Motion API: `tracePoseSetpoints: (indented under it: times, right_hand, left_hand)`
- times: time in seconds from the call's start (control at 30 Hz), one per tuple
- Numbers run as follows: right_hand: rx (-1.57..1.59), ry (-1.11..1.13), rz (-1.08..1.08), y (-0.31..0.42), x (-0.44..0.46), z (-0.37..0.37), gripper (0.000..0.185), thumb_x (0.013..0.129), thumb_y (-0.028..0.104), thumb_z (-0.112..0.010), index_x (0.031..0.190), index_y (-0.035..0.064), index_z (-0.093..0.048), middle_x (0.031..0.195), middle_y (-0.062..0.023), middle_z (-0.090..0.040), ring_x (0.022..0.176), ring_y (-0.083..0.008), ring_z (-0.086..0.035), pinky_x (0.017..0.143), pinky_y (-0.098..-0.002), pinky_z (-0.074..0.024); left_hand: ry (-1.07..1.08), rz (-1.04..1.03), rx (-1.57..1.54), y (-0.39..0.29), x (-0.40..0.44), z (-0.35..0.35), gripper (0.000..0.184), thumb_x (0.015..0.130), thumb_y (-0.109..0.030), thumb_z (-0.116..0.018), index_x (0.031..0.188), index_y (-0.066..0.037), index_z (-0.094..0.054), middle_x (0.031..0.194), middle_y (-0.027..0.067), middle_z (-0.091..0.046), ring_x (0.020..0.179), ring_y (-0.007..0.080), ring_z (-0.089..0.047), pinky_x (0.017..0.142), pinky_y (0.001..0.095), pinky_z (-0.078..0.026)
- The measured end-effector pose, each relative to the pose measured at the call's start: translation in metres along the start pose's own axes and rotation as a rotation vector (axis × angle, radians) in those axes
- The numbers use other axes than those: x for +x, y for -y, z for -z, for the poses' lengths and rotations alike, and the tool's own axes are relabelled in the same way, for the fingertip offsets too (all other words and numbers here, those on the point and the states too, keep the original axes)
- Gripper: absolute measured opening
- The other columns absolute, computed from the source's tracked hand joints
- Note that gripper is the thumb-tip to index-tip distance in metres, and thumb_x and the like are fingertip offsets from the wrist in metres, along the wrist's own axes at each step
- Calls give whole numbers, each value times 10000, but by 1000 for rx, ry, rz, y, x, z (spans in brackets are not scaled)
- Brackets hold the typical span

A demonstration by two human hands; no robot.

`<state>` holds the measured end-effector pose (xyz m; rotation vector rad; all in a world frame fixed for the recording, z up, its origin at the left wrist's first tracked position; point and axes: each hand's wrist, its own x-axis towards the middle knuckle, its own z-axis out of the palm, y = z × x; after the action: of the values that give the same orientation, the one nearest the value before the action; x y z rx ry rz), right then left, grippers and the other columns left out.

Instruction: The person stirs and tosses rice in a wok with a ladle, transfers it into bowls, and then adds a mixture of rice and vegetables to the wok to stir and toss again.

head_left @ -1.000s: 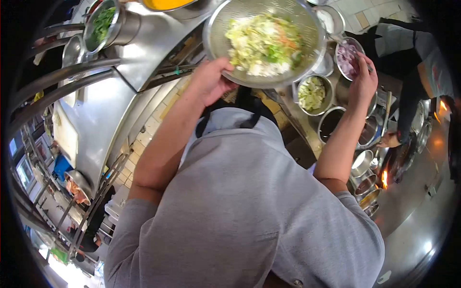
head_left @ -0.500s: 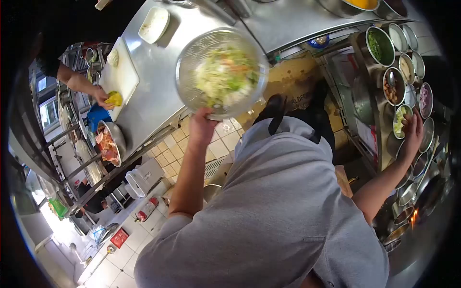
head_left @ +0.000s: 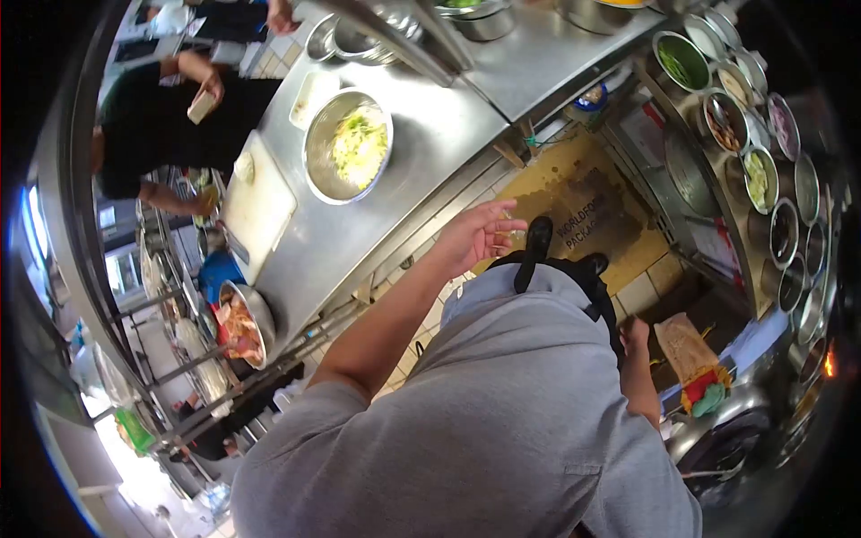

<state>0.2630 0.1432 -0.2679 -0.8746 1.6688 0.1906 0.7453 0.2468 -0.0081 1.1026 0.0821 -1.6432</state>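
Note:
My left hand hangs in the air in front of the counter, fingers spread and nothing held in it. On the steel counter rests a metal bowl with shredded pale and green vegetables, apart from my hand. Down beside my hip is my right hand, small in view with its fingers partly hidden; I cannot tell what shape they make. Closest to it is a brown paper bag. To the right, a round tin of chopped light-green vegetable sits among other containers.
A white cutting board lies on the counter, with a bowl of raw meat nearby. Across the counter a person holds a pale block. Flattened cardboard covers the floor. A flame burns at far right.
The bowl of vegetables went from my left hand onto the counter, and that hand opened and moved right. My right hand left the tin of chopped green vegetable and dropped beside my hip.

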Motion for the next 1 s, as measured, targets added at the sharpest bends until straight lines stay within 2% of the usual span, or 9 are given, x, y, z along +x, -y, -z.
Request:
tracePoseSetpoints:
  times: [0.07,0.13,0.2,0.27,0.33,0.47,0.6,0.63,1.0]
  right_hand:
    - [483,-222,-362,-70,7,6,220,872,277,-533,882,72,-614,681,-64,-562,570,-203,-570,488,-343,-441]
    - [979,-371,-158,-70,-25,-5,249,855,312,-555,905,78,-624,680,-74,-572,566,-216,-558,511,-370,-459]
    - [520,-495,-544,-106,-22,15,345,831,398,-578,950,80,-641,799,-64,-595,607,-186,-567,488,-331,-466]
    - [307,-458,-579,-163,9,20,433,805,473,-563,950,74,-650,759,-100,-607,602,-217,-585,509,-332,-482]
    - [407,-609,-508,-163,3,24,526,791,434,-574,1116,20,-582,979,-159,-625,790,-256,-628,595,-358,-531]
    - [462,-557,-474,-130,-16,38,597,785,364,-577,1258,10,-492,1209,-219,-550,1054,-320,-574,800,-387,-482]
    - [470,-507,-331,-122,6,16,759,788,269,-534,1386,-89,-233,1414,-283,-316,1313,-314,-360,1077,-358,-297]
    - [565,-405,-321,-104,-22,32,789,791,209,-509,1412,-90,-124,1451,-279,-245,1327,-315,-343,1078,-354,-304]
    - [708,-434,-403,-90,-25,53,846,778,226,-561,1443,-16,-96,1494,-216,-176,1350,-315,-294,1084,-375,-314]
  left_hand:
    - [-93,90,214,6,3,-3,415,949,-293,-493,1296,-70,-447,1120,113,-621,758,131,-607,684,266,-512]
    - [-209,122,506,21,10,7,417,945,-300,-495,1297,-78,-463,1121,129,-619,831,152,-629,717,258,-519]
    - [-277,259,733,44,14,63,453,916,-313,-541,1301,-85,-471,1044,42,-636,858,96,-592,718,229,-470]
    - [-442,308,812,60,7,82,393,911,-341,-567,1208,-84,-551,937,28,-626,700,80,-531,639,228,-438]
    - [-64,245,1244,64,4,195,240,949,-284,-528,910,-61,-607,755,-17,-520,700,102,-511,597,237,-417]
    - [-132,458,1473,35,2,211,224,954,-268,-519,930,-62,-603,759,-17,-520,714,103,-509,604,238,-417]
    - [-98,336,1165,13,103,178,208,959,-251,-511,950,-63,-599,763,-17,-520,727,104,-507,611,238,-418]
    - [-175,276,1120,31,89,61,231,951,-254,-523,1077,-69,-580,846,4,-582,705,96,-524,610,235,-426]
    - [81,324,1501,22,171,-122,278,929,-201,-549,1181,-87,-529,936,41,-650,639,86,-567,551,211,-448]
